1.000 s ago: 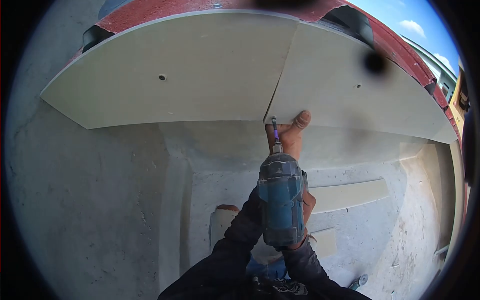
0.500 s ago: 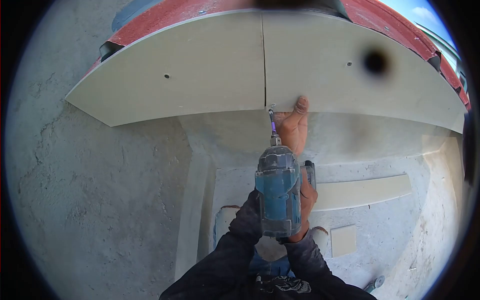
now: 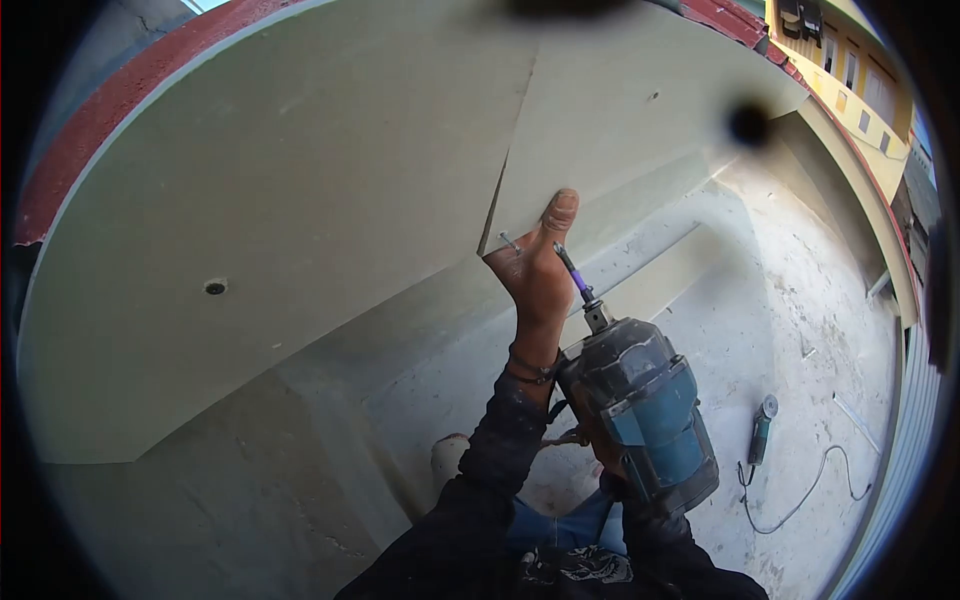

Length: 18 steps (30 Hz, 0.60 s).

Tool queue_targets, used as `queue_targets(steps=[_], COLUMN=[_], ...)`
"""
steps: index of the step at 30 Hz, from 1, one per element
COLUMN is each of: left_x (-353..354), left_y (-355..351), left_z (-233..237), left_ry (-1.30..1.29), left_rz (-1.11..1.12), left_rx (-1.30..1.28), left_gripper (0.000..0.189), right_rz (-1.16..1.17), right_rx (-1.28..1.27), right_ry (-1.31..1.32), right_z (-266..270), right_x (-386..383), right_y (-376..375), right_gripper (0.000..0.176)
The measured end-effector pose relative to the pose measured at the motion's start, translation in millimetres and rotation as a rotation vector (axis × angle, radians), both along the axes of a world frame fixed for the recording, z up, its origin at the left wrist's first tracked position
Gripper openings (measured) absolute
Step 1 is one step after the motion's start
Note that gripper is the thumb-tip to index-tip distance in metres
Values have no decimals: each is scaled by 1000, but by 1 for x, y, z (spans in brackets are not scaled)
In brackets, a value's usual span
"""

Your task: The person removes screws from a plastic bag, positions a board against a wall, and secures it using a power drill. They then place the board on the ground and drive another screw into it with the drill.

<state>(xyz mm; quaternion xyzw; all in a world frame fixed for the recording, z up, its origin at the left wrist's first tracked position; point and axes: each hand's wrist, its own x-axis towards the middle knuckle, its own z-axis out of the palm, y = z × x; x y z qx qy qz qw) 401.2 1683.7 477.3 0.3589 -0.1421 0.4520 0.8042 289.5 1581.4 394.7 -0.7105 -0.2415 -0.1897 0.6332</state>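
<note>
My left hand grips the lower edge of the right pale board, its thumb on the face and its other fingers mostly hidden. Beside it, a screw sticks out near the board's lower corner, by the seam with the left board. A blue-and-black impact driver is held by my right hand, which is largely hidden behind the tool. The driver's bit, with a purple band, points up to the left and ends close to my left hand, apart from the screw.
Red-painted metal runs along the boards' outer edge. On the concrete floor below lie an angle grinder and its cord. A corrugated sheet borders the right side, with a yellow building beyond.
The view has turned and come closer to the boards. The impact driver has swung right and tilted, its bit now away from the screw. My left hand still grips the board's edge.
</note>
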Motion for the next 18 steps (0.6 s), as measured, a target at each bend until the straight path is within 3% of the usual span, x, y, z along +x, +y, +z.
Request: queue_targets(steps=[7,10,12,16,18], left_x=[0,10,6,-3,3], left_y=[3,7,11,8,10], left_z=[6,1,1,3,9], left_ry=[-150,-68,-8,249,-177], left_rz=[-103,-167,-112,-216,-14], left_rx=[87,80,208,96,208], left_gripper=[41,42,40,38,30], right_rz=[-201,-254,-251,-322,-359], right_rx=[50,40,23,-173,-310], right_ry=[-252,-408,-484,-185,0], right_z=[36,40,35,-30,-32], right_x=[-7,1,7,-8,-5], right_y=[21,12,4,-4,-5], right_gripper=[39,40,41,38,34])
